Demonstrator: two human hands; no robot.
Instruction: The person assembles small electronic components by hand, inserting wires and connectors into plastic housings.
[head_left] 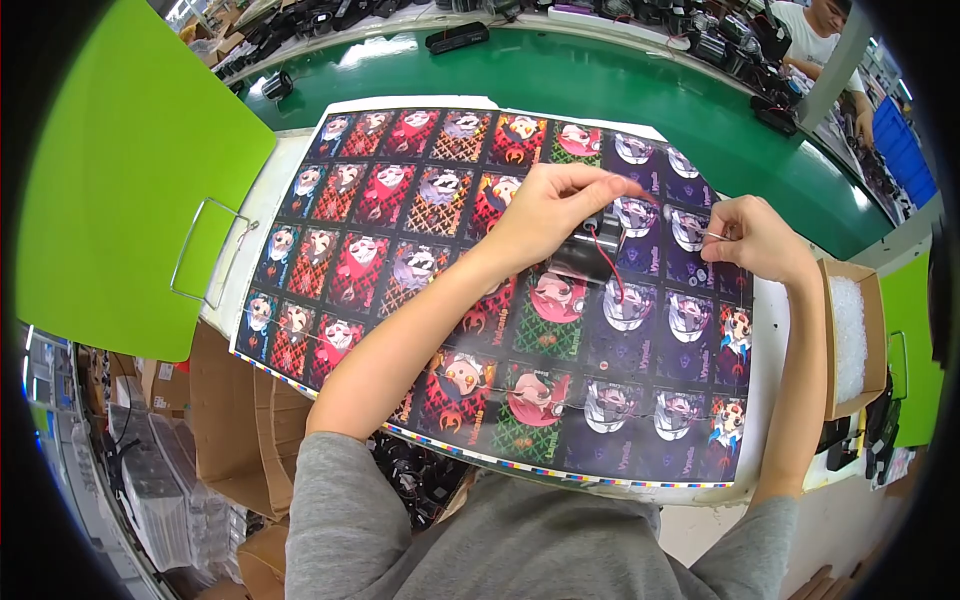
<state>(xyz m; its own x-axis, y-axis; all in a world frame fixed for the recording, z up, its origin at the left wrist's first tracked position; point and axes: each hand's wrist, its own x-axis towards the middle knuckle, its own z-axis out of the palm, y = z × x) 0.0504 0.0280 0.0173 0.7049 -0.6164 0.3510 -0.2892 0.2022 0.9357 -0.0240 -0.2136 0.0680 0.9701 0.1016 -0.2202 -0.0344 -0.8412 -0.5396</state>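
Above the printed sheet [340,255], my left hand [550,208] is closed in a pinch, thumb pressed to fingers. A faint reddish blur shows at its fingertips; what they hold I cannot make out. Below this hand lies a black, shiny cylindrical part like a small motor [585,258], partly hidden by the hand. A thin red wire [610,265] curves from it down onto the sheet. Farther right, my right hand [752,240] is also pinched, fingers curled, apart from the motor-like part. Something thin and pale shows at its fingertips, too small to name.
A green conveyor belt [380,72] runs behind the table, carrying black parts. A cardboard box [848,335] of clear plastic bits stands right of my right forearm. Bright green panels [130,190] flank the table. Another person [815,40] works at the far right, beside a blue bin [900,150].
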